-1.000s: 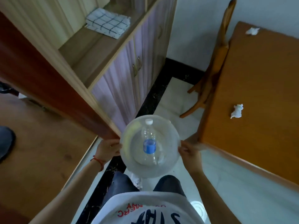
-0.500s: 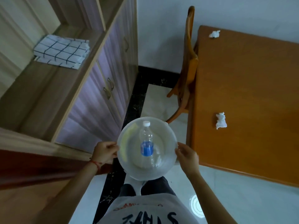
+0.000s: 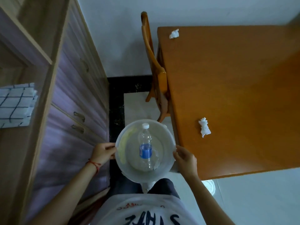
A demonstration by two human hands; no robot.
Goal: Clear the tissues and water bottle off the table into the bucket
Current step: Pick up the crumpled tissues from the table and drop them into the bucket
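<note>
Translucent plastic bucket (image 3: 168, 143), round and pale grey, seen from directly above and held out in front of the person at waist height; a yellowish streak marks its inner wall at 9 o'clock. Contents: one clear water bottle (image 3: 145, 146) with a white cap and blue label, leaning inside with the cap toward 12 o'clock and the base toward the bucket floor at 6 o'clock. Left hand (image 3: 103, 152) grips the rim at 9 o'clock, fingers curled over the edge; a red string bracelet (image 3: 95, 164) circles that wrist. Right hand (image 3: 185, 157) grips the rim at 3 o'clock, likewise closed on the edge. Orange-brown wooden table (image 3: 235, 95), at 2 o'clock from the bucket, its near-left corner just beside the right hand. Items on the table: one crumpled white tissue (image 3: 204, 129) near the left edge, at 2 o'clock from the bucket and apart from it; a second crumpled tissue (image 3: 174, 34) by the far-left corner, at 12 o'clock from the first and well apart. Wooden chair (image 3: 154, 65) pushed against the left side of the table. Cabinet (image 3: 73, 95) with pale purple fronts and metal handles at 9 to 11 o'clock; a folded white cloth with dark checks (image 3: 15, 105) lies on its open shelf at far left. White shirt with dark lettering (image 3: 146, 211) at 6 o'clock.
</note>
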